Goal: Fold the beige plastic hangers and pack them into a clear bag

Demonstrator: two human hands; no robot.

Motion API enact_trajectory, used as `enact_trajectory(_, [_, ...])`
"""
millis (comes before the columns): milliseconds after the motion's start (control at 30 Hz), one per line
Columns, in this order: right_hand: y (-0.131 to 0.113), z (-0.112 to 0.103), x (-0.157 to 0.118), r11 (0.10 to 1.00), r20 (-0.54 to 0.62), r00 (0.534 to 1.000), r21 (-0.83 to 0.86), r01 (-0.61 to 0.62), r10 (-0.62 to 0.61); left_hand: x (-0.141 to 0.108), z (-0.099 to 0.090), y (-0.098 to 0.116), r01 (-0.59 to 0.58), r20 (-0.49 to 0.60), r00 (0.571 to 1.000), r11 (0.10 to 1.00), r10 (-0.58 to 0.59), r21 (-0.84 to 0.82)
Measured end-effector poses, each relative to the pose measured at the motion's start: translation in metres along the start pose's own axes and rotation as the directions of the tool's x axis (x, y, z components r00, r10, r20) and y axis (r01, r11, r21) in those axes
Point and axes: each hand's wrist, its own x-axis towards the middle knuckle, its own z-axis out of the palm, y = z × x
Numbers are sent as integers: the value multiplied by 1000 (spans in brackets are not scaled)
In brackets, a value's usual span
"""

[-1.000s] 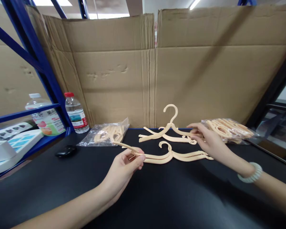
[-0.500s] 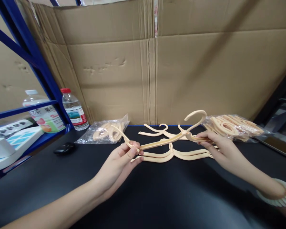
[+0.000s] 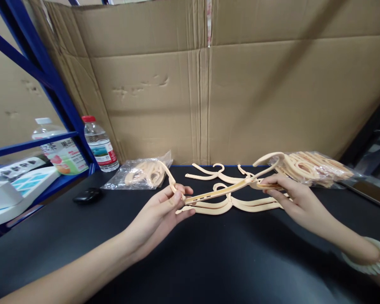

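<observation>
A beige folding clothes hanger [image 3: 223, 191] is held up in both my hands, tilted, with its hook [image 3: 270, 158] to the upper right. My left hand [image 3: 160, 213] is closed in a pinch at the hanger's left end. From those fingers a thin curved beige piece [image 3: 167, 169] sticks upward; whether it is joined to the hanger I cannot tell. My right hand [image 3: 291, 196] is closed round the right arm of the hanger, partly covering it. Just behind and below, more beige hangers [image 3: 217, 210] lie on the black table, and another hanger [image 3: 205, 176] lies farther back.
A clear bag of beige parts [image 3: 139, 175] lies back left, and a fuller bag [image 3: 313, 169] back right. At left are a black mouse [image 3: 88, 195], a red-capped water bottle [image 3: 100, 145], a white-capped bottle [image 3: 63, 154] and a blue rack [image 3: 50, 80]. Cardboard [image 3: 152, 105] stands behind.
The hanger has turned in my hands: its hook has tipped lower and to the right, and slots now show along its left arm. The curved piece at my left hand points more steeply upward.
</observation>
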Motion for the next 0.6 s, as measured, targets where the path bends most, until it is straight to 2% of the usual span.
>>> enact_trajectory(300, [1, 1, -2, 1000, -14, 1000, -14, 17, -17, 2, -5, -1, 36, 84, 996, 999, -35, -12])
enact_trajectory(600, [-4, 0, -1, 996, -63, 995, -55, 69, -72, 3, -6, -4, 38, 83, 996, 999, -40, 27])
